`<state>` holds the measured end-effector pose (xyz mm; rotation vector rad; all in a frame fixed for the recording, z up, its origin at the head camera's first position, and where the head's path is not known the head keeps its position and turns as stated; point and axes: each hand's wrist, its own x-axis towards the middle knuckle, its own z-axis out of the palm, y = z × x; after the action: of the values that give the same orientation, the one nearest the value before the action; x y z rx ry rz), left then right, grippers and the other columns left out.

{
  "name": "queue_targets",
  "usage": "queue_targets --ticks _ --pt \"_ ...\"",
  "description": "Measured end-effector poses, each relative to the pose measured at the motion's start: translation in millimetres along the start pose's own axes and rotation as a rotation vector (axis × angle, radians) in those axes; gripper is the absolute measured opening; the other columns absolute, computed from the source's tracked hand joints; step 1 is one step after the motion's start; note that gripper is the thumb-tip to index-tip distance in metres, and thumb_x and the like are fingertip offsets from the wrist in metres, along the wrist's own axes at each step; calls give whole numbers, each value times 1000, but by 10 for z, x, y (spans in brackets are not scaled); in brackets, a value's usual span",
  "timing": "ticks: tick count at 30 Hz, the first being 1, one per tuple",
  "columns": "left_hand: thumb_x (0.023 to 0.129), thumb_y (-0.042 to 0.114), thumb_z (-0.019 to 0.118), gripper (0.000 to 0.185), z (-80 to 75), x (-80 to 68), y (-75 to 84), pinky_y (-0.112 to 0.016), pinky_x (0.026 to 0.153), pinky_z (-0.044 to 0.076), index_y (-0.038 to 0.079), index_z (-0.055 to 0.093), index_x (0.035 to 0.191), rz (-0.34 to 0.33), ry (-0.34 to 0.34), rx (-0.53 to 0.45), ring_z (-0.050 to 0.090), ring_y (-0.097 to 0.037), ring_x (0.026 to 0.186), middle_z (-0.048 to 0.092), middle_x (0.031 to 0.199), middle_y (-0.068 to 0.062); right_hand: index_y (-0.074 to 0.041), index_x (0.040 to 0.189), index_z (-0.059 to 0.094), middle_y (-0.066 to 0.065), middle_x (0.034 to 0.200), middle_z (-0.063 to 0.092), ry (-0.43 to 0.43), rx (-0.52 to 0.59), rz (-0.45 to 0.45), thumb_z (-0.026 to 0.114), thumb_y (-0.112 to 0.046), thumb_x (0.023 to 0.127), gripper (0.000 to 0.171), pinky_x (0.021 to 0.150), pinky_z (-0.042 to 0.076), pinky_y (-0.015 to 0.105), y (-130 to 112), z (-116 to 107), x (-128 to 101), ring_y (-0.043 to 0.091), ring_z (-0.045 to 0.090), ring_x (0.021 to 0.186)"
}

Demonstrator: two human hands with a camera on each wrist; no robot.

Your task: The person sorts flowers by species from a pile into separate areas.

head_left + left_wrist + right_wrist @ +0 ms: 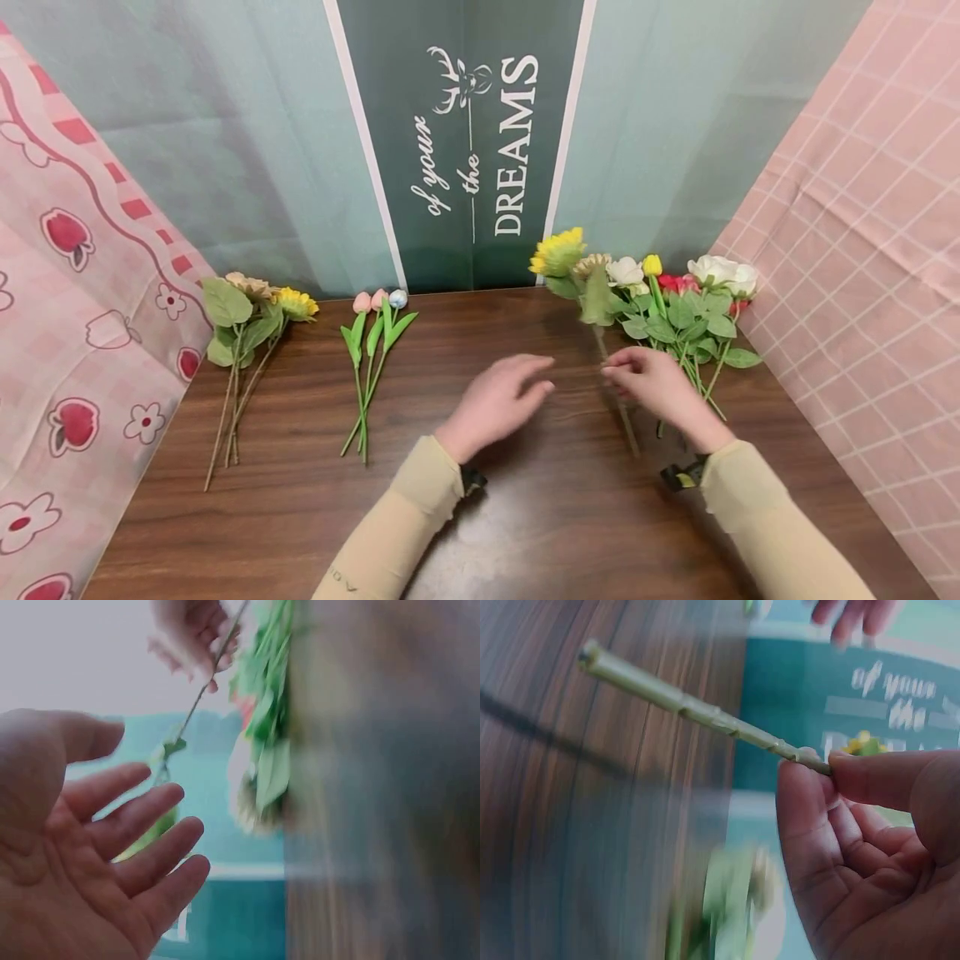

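Note:
Between thumb and forefinger, my right hand pinches the stem of a yellow sunflower. Its bloom points toward the back curtain, and the cut stem end sticks out toward the near side. To the left of that stem, my left hand hovers over the table with nothing in it. In the left wrist view its fingers are spread and its palm faces the sunflower. Right behind the held flower lies a mixed bunch of white, red and yellow blooms with green leaves.
Three tulips, two pink and one blue-white, lie left of centre on the wooden table. Farther left rests a bunch with a yellow sunflower and a beige bloom. Curtains stand along the back and both sides.

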<state>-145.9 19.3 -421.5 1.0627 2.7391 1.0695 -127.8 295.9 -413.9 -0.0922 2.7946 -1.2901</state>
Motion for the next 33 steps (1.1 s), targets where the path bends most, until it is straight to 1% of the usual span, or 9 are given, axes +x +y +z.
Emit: queue_targets --ticks 3,5,7,10,15,18,22,26,33 --pt "105 33 60 37 -217 -30 -215 -38 106 48 15 66 137 -159 135 -243 60 -16 125 66 135 0 2 108 69 12 91 73 -17 109 -51 70 -13 97 18 65 61 35 -271 375 113 23 70 71" --pt "103 33 63 34 -336 -50 -328 -40 101 51 15 70 131 -235 211 -382 63 -15 118 69 128 1 1 106 70 12 89 73 -29 172 -86 71 -12 97 16 64 61 33 -450 611 182 22 70 70" --pt "101 33 66 33 -416 -62 -419 -41 95 54 13 73 126 -288 250 -495 66 -16 110 72 120 0 1 105 70 12 89 73 -49 233 -109 71 -12 97 15 64 61 33 -617 813 231 22 70 69" --pt "98 34 70 31 -487 -69 -494 -41 91 54 11 75 118 -330 258 -591 66 -16 103 74 112 -1 0 104 70 13 88 73 -74 290 -135 71 -12 97 14 64 61 34 -804 1042 273 22 69 68" --pt "95 31 74 23 -526 -64 -541 -37 85 53 10 76 105 -367 272 -656 65 -19 96 75 105 -1 0 103 69 8 86 73 -85 342 -134 71 -9 96 12 65 61 37 -925 1255 299 21 69 67" --pt "95 28 75 20 -544 -65 -572 -37 83 54 9 76 103 -378 294 -669 65 -19 92 75 101 -2 0 102 70 11 87 73 -99 370 -119 72 -8 96 11 67 62 43 -918 1325 318 22 70 69" --pt "97 23 74 22 -580 -78 -624 -42 86 59 5 75 109 -379 333 -743 69 -21 90 74 101 -12 4 102 70 22 95 72 -212 433 -90 71 -5 95 12 71 63 45 -899 1397 328 24 72 73" --pt "97 22 74 27 -600 -86 -639 -40 80 62 1 74 114 -386 340 -830 71 -22 86 72 102 -21 9 103 68 28 102 70 -294 484 -71 69 -1 95 13 72 63 43 -910 1450 295 26 73 75" --pt "96 14 74 22 -589 -83 -633 -36 78 62 0 73 113 -406 316 -830 71 -24 87 73 100 -14 8 103 68 26 98 71 -266 468 -57 69 -3 95 14 72 63 45 -885 1480 294 25 72 74"
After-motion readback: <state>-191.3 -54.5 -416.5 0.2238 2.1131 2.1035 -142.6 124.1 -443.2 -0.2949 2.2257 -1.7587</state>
